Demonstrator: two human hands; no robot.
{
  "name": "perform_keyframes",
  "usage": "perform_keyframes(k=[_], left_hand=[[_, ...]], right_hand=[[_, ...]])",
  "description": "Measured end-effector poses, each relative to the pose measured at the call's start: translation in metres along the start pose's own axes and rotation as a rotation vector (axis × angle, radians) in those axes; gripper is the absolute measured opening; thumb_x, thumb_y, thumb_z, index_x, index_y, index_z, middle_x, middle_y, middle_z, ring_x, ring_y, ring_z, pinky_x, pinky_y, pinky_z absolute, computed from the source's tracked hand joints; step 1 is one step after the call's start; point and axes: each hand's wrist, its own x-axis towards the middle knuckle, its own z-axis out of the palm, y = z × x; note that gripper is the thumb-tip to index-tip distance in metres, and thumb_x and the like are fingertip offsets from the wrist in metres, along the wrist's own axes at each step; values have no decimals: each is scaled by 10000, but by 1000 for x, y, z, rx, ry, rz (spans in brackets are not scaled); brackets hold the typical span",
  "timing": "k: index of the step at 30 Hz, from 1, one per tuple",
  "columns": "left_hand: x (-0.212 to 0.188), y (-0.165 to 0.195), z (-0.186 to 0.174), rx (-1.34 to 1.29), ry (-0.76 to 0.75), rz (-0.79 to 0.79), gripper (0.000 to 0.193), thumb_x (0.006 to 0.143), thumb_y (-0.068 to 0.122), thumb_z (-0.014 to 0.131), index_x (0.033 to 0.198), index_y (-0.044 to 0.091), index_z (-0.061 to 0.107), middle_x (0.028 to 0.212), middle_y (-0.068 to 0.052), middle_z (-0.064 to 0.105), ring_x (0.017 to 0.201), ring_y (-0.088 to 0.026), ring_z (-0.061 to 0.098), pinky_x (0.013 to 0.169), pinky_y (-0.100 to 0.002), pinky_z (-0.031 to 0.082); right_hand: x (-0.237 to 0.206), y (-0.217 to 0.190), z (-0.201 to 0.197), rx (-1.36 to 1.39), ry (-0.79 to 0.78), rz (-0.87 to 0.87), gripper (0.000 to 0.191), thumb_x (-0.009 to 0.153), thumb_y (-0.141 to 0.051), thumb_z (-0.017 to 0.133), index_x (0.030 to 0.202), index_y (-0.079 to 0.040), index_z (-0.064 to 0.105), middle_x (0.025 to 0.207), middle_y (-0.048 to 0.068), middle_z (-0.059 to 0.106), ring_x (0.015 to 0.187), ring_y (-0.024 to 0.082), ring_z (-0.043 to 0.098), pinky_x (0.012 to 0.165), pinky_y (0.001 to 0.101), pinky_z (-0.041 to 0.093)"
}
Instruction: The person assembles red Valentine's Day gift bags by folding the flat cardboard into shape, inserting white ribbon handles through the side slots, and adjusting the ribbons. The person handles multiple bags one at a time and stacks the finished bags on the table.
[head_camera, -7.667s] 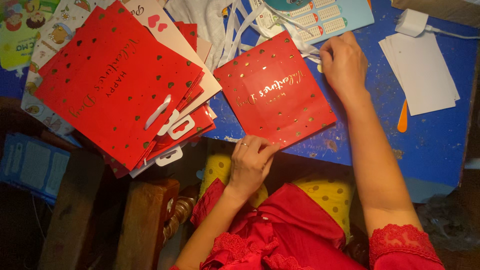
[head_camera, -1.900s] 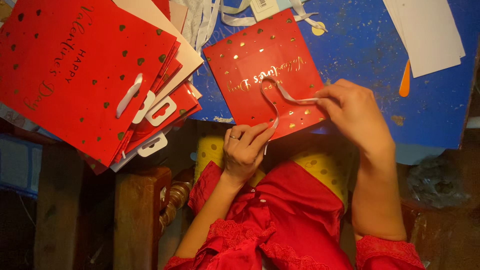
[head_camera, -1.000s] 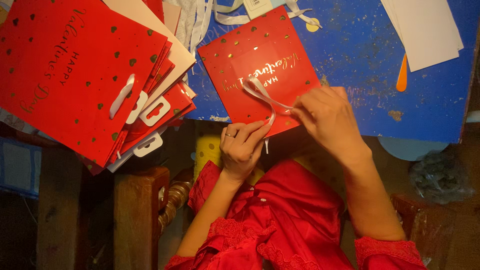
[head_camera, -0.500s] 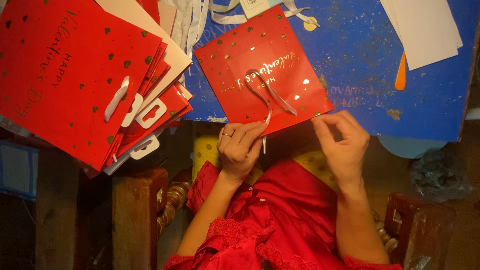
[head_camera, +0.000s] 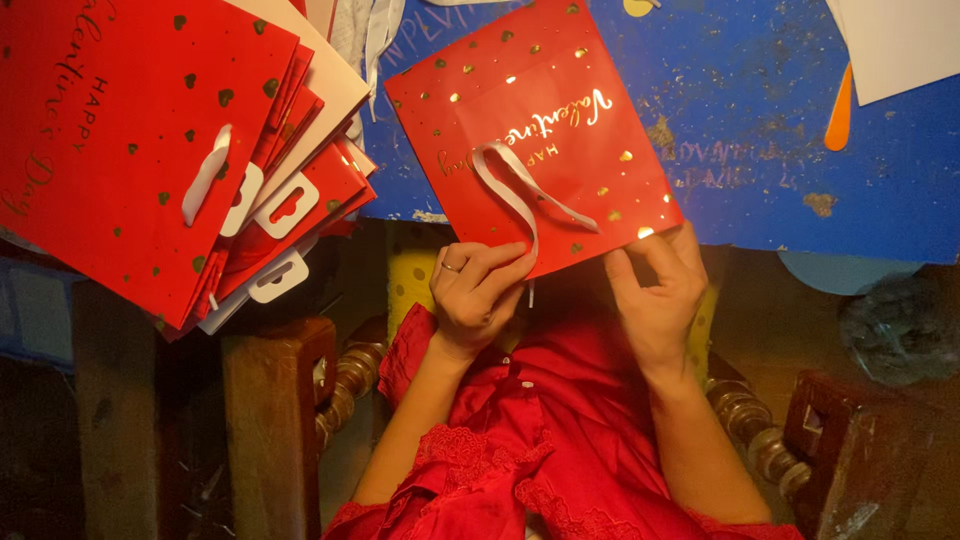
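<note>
A flat red gift bag (head_camera: 560, 130) with gold hearts and gold lettering lies on the blue table (head_camera: 760, 140), its lower edge hanging over the near side. A white ribbon handle (head_camera: 515, 190) loops across its face. My left hand (head_camera: 478, 292) pinches the bag's near edge where the ribbon's end comes through. My right hand (head_camera: 660, 290) grips the bag's lower right corner, thumb on top. I wear red sleeves.
A fanned stack of red gift bags (head_camera: 150, 150) with white ribbon and white card tags overhangs the table at the left. White paper sheets (head_camera: 900, 45) and an orange tool (head_camera: 840, 110) lie at the far right. Wooden chair arms (head_camera: 270, 400) flank my lap.
My right hand let go of the ribbon loop, dropped to the near edge and took the bag's lower right corner. The ribbon now lies on the bag. My left hand stayed at the edge.
</note>
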Motion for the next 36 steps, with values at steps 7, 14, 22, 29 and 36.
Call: perform_keyframes(k=[7,14,22,29,36], left_hand=[[7,-3,12,-43,-97,47,360,786,55,788,1130,71,682,1338,-94,662,1300,-315,599,1155,-511,421],[18,-2,20,-78,-207,-70,387,738,59,780,1101,27,650,1418,-138,632,1403,-330,551,1207,-529,393],[18,-3,21,-57,-211,-62,309,743,55,780,1019,48,642,1410,-138,633,1393,-328,559,1204,-525,389],[18,-1,19,-67,-197,-66,295,750,36,772,1000,48,616,1426,-135,628,1394,-336,560,1209,-526,387],[18,-2,19,-61,-185,-86,281,752,-1,746,1006,45,636,1397,-121,646,1391,-322,575,1220,-518,393]], right_hand=[[-31,22,1,67,118,122,98,960,-5,760,1017,2,680,1133,81,642,1074,203,601,1018,300,456],[-35,37,6,268,139,161,98,984,14,717,1007,-10,625,1221,54,493,1157,169,534,1035,276,450],[-51,46,3,110,120,182,105,945,2,749,961,-24,649,1137,64,447,1022,155,509,886,260,477],[-63,42,-6,37,135,87,99,937,-20,736,978,-33,646,1214,88,502,1048,172,534,873,278,503],[-65,23,-3,168,43,-1,198,911,-119,763,1051,-43,645,893,17,543,761,108,532,706,249,448]])
